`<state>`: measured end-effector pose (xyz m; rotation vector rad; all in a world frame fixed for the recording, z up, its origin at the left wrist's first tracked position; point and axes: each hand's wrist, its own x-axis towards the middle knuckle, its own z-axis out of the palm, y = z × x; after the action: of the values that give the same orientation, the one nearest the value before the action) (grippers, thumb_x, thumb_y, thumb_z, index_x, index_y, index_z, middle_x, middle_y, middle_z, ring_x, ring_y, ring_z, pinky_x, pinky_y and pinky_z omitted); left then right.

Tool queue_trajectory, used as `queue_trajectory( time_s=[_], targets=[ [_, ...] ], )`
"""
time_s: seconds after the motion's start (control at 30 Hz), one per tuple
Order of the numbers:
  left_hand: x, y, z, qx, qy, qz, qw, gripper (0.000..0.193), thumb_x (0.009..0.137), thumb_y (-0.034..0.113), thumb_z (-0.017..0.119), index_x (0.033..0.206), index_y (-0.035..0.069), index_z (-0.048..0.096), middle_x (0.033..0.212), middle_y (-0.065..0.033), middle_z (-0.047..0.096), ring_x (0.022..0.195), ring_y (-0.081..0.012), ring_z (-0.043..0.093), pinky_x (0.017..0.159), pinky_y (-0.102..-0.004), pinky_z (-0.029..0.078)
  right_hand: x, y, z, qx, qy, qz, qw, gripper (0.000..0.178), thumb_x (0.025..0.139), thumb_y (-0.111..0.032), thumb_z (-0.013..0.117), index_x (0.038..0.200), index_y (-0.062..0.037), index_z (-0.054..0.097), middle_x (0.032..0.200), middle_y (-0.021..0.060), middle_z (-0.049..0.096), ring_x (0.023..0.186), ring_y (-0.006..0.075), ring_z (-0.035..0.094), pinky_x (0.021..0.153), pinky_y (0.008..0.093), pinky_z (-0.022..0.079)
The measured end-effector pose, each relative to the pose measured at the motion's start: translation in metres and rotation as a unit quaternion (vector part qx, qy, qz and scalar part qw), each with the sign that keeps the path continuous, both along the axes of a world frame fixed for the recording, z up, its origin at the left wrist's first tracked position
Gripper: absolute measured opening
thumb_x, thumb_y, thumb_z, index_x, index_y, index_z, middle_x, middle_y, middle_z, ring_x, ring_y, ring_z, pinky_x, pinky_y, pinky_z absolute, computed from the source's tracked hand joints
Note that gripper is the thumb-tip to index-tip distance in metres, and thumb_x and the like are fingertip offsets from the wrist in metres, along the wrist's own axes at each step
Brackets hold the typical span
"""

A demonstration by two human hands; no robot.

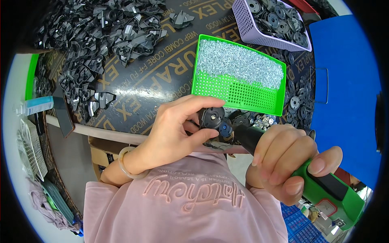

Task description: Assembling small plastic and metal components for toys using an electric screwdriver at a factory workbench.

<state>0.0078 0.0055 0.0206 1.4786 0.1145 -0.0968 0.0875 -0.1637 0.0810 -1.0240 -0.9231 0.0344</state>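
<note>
My left hand [164,127] pinches a round black plastic part [212,118] between thumb and fingers at the table's near edge. A small metal spot shows at the middle of its face. My right hand [289,158] is wrapped round a green and black electric screwdriver [334,196], its thumb lying along the body. The tool's black nose points left toward the round part; whether its tip touches anything I cannot tell. Just beyond my hands stands a green perforated tray [282,101] with many small silvery screws [239,60] heaped along its far side.
A heap of angular black plastic pieces [133,36] covers the table's far left. A lilac basket [245,28] of black discs [279,24] stands at the far right. Loose black discs [298,103] and small shiny metal parts [263,120] lie by the tray. A blue panel [348,81] is at the right.
</note>
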Motion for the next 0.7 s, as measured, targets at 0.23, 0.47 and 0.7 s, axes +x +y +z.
queue_trajectory(
  time_s=[0.23,0.47,0.7],
  targets=[
    [0.001,-0.005,-0.010,-0.141,0.022,0.035,0.989,0.032,0.085,-0.011,0.069,0.114,0.000,0.060,0.105,-0.0057,0.066,0.083,-0.0099,0.068,0.068,-0.0229,0.060,-0.006,-0.002,0.003,0.006,0.012,0.013,1.000,0.034,0.093,-0.013,0.070,0.114,-0.0105,0.044,0.067,0.0019,0.056,0.051,0.0122,0.053,0.050,0.0274,0.051],
    [-0.003,0.001,-0.003,-0.100,0.030,-0.008,0.994,0.031,0.086,-0.013,0.068,0.114,-0.003,0.059,0.104,-0.0057,0.062,0.090,-0.0084,0.063,0.072,-0.0217,0.060,-0.014,-0.004,0.007,0.027,-0.001,0.002,1.000,0.034,0.088,-0.011,0.074,0.109,-0.0101,0.047,0.065,0.0026,0.058,0.048,0.0111,0.055,0.045,0.0239,0.051],
    [-0.002,-0.001,-0.008,-0.143,0.021,0.026,0.989,0.029,0.086,-0.013,0.067,0.111,-0.003,0.059,0.103,-0.0080,0.064,0.088,-0.0091,0.064,0.070,-0.0219,0.059,-0.010,-0.020,0.014,0.013,0.000,-0.017,1.000,0.035,0.086,-0.013,0.076,0.109,-0.0095,0.051,0.064,0.0027,0.061,0.047,0.0107,0.057,0.045,0.0242,0.052]
  ],
)
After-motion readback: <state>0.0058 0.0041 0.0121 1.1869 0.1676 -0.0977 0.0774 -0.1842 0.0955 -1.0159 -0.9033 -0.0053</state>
